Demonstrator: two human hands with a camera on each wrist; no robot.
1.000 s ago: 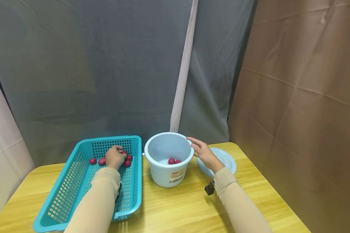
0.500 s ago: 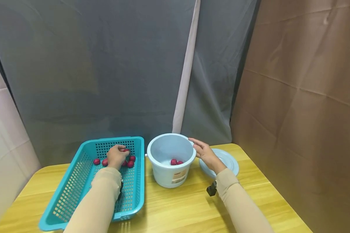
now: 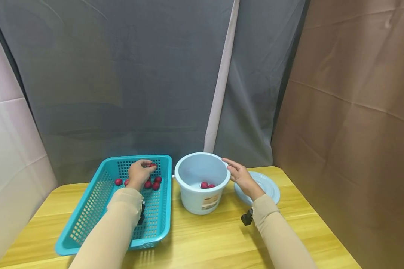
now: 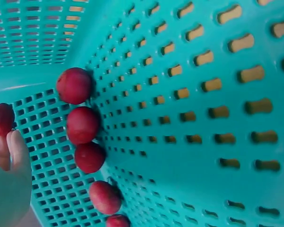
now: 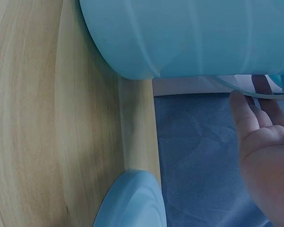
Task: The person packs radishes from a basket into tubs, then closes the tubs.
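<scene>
My left hand hovers over the far end of a teal slotted basket and pinches one small red fruit in its fingertips. In the left wrist view the same red fruit sits against my fingers. Several more red fruits lie on the basket floor, lined up along the wall. My right hand rests with straight fingers against the rim of a light blue bucket, which holds two red fruits. The bucket's wall fills the right wrist view.
A light blue round lid lies flat on the yellow wooden table, right of the bucket and behind my right wrist; its edge shows in the right wrist view. Grey and brown cloth backdrops close off the table behind and to the right.
My left hand has lifted from the pile of fruits toward the basket's far wall with one red fruit in its fingertips. The right hand stays at the bucket rim.
</scene>
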